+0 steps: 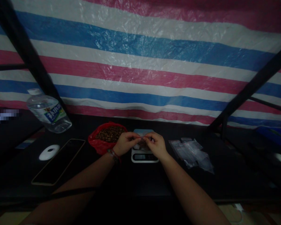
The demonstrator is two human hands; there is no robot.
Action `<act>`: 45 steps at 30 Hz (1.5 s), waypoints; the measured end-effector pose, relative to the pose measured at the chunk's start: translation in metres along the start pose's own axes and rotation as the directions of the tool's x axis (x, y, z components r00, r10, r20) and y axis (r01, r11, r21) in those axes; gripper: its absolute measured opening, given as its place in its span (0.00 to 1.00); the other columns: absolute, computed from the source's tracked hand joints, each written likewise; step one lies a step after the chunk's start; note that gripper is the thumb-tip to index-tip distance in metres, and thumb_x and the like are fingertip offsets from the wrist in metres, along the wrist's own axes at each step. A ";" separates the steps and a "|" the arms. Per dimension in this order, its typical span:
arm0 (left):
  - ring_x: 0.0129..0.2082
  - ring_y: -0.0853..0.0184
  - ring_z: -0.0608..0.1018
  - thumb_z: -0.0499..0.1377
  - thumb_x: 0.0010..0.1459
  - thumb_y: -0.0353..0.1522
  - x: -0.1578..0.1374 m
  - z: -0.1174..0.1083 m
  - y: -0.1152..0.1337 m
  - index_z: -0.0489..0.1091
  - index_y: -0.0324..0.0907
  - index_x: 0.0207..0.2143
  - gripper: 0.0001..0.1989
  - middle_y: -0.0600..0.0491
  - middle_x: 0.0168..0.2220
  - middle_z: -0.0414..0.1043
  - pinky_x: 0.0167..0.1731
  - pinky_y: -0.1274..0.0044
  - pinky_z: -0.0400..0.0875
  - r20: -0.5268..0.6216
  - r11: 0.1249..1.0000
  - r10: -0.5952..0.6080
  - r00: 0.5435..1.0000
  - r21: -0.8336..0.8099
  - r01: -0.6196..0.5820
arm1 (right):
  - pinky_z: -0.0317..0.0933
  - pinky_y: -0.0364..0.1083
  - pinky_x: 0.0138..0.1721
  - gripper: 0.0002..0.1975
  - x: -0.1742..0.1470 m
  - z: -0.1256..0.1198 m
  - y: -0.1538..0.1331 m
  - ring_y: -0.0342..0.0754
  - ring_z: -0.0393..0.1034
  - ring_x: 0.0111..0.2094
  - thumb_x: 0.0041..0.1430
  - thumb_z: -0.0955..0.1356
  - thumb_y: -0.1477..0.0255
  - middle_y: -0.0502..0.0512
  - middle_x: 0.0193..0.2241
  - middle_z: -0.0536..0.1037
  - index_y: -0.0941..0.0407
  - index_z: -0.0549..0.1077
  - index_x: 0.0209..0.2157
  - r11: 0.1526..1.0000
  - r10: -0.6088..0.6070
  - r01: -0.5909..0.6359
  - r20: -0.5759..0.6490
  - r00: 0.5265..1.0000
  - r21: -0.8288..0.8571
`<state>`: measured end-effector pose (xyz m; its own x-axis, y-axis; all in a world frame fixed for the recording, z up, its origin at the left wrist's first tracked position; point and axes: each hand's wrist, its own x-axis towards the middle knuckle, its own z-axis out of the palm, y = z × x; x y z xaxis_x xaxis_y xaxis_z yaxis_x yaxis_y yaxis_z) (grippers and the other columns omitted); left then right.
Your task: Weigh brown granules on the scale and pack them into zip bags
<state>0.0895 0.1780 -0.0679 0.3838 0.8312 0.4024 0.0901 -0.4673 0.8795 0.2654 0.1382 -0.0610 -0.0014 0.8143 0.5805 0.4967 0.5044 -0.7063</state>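
Note:
Both of my hands meet over a small white digital scale (pixel 145 158) whose display is lit. My left hand (pixel 127 142) pinches one end of the top edge of a small clear zip bag (pixel 141 145). With thumb and forefinger, my right hand (pixel 156 144) grips the other end of that edge. The bag hangs just over or rests on the scale's plate; I cannot tell which. Something brownish shows inside it, too dim to name. Left of the scale stands an open red plastic bag (pixel 97 147) full of small brown pieces, close to my left hand.
Several flat clear zip bags (pixel 194 153) lie in a loose pile right of the scale. At left are a phone (pixel 58 162), a white rounded case (pixel 49 152) and a clear bottle (pixel 49 109). Dark slanted posts (pixel 253 84) flank the black table (pixel 145 184), before a striped sheet (pixel 140 72).

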 end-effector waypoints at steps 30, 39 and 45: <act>0.28 0.68 0.79 0.58 0.57 0.40 -0.001 -0.012 0.007 0.78 0.40 0.34 0.14 0.49 0.30 0.79 0.30 0.79 0.72 -0.018 0.914 0.340 0.940 0.241 -0.326 | 0.65 0.46 0.39 0.07 0.002 -0.009 0.004 0.47 0.72 0.36 0.55 0.69 0.66 0.53 0.32 0.78 0.53 0.77 0.33 0.990 -0.137 0.134 0.054 0.989 0.051; 0.45 0.55 0.75 0.52 0.57 0.45 0.024 -0.094 -0.016 0.75 0.41 0.43 0.22 0.45 0.44 0.76 0.49 0.67 0.66 -0.013 0.525 -0.163 0.986 0.845 0.098 | 0.59 0.44 0.33 0.18 0.022 -0.052 0.058 0.47 0.67 0.29 0.61 0.60 0.59 0.54 0.26 0.75 0.59 0.72 0.30 0.943 0.176 -0.295 -0.524 0.833 -0.152; 0.56 0.48 0.66 0.55 0.43 0.59 0.020 -0.109 -0.050 0.64 0.41 0.57 0.44 0.41 0.57 0.64 0.54 0.64 0.59 0.024 0.446 -0.410 0.912 0.877 0.177 | 0.60 0.47 0.36 0.15 0.019 -0.063 0.099 0.53 0.71 0.34 0.58 0.63 0.64 0.61 0.33 0.78 0.58 0.75 0.39 0.730 0.398 -0.515 -0.334 0.855 -0.450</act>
<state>-0.0081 0.2508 -0.0764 0.3352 0.9421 0.0004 0.9144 -0.3255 0.2408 0.3692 0.1861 -0.0946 0.4863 0.8004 0.3505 0.7533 -0.1808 -0.6323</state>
